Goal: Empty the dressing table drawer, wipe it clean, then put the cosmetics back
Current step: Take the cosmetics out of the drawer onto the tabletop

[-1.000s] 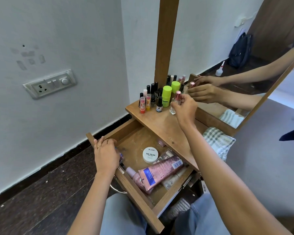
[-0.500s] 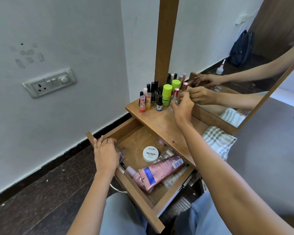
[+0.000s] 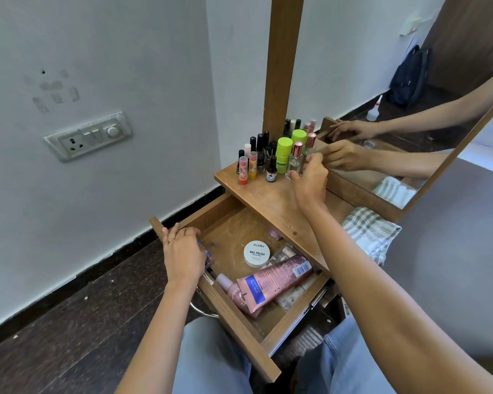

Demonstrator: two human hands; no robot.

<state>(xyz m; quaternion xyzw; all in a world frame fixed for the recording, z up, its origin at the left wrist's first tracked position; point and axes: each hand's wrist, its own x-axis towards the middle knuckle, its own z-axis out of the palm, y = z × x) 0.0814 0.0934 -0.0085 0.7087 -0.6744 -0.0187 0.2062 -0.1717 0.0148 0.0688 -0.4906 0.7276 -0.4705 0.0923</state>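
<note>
One more item is out of the drawer: the perfume bottle [image 3: 294,162], tilted in mid-air a second ago, now stands upright on the dressing table top [image 3: 268,203], just beside the lime-green stick [image 3: 283,155]. The right hand [image 3: 310,182] has not let go, with thumb and fingers curled round the bottle's lower half. The left hand [image 3: 182,255] sits unmoved at the near-left corner of the drawer [image 3: 239,328], fingers bent at the rim. Something blue and red peeks out beneath it, and I cannot tell whether it is gripped. Emptying looks only part done: the nail polish wipes tub [image 3: 257,253], pink tube [image 3: 276,281] and clear packets [image 3: 295,294] remain inside. A checked cloth [image 3: 370,231] waits on the table's right end, below the mirror [image 3: 353,66]. Around it are a white wall [image 3: 125,52], a switchboard [image 3: 88,136] and a dark floor [image 3: 69,322].
</note>
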